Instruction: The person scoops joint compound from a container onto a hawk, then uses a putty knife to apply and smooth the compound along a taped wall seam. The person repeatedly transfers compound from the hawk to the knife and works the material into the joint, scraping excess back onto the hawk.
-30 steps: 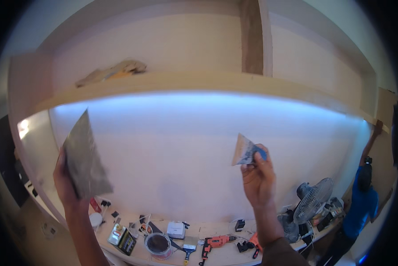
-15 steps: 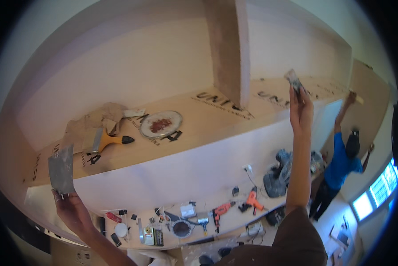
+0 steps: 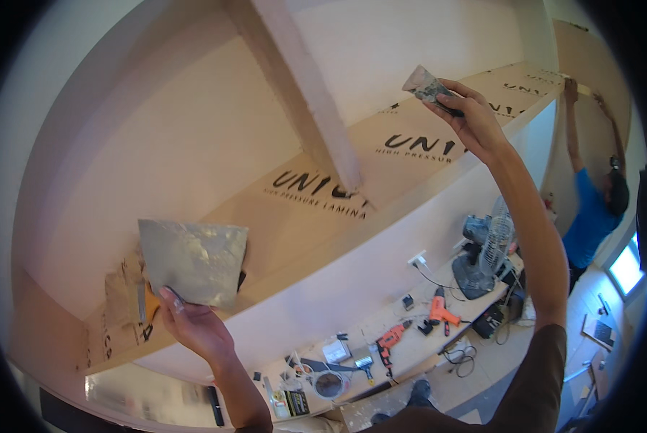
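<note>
My left hand (image 3: 199, 330) holds up a flat grey metal spreader plate (image 3: 190, 261), wider at its upper edge, with the thumb on its face. A putty knife (image 3: 422, 84) with a smeared, flared blade is gripped in my right hand (image 3: 473, 119), raised above the shelf at the right. The long shelf (image 3: 258, 238) is covered with tan printed sheeting. Behind the plate shows part of a yellow-orange brush (image 3: 151, 302), on crumpled brown paper (image 3: 121, 292). The plate hides most of that shelf end.
An upright divider (image 3: 309, 94) rises from the shelf. Below, a lower counter carries a red drill (image 3: 390, 340), an orange power tool (image 3: 442, 312), a round tub (image 3: 329, 385) and a fan (image 3: 495, 242). At far right a person in blue (image 3: 594, 220) raises both arms to a board.
The spreader plate has moved right and turned its face toward me. My right hand has tilted the putty knife leftward. The view has shifted; the round lid with brown smears is now out of sight.
</note>
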A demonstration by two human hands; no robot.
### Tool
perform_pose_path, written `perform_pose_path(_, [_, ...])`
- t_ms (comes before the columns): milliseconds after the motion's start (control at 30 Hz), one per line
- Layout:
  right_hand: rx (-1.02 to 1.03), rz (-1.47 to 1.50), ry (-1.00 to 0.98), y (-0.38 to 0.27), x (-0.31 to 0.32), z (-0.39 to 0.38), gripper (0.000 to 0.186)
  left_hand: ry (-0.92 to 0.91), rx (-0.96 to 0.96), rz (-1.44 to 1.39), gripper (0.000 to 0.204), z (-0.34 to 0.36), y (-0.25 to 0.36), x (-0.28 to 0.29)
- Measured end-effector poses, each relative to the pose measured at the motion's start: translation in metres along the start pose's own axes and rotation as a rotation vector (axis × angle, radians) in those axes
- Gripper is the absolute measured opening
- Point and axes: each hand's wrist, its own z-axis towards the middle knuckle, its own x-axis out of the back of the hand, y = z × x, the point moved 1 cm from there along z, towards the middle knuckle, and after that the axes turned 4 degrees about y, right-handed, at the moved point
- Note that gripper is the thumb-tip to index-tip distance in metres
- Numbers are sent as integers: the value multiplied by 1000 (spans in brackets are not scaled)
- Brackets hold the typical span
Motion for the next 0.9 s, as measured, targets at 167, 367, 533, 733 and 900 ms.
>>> perform_pose_path(167, [-79,-68,-89,36,32,61,31,56,-229,214,36,-22,-66,-43])
perform_pose_path(367, [-212,-283,-301,71,27,124,27,419,-382,321,49,-35,-89,-48])
perform_pose_path(533, [-305,-418,-356,95,25,154,30,436,-478,437,52,-32,-93,-81])
perform_pose_path(733, [-387,-573,-546,121,1,187,40,657,-576,689,58,-34,-103,-97])
perform_pose_path(900, [-377,-618,-593,169,-21,199,38,576,-620,735,58,-27,-118,-91])
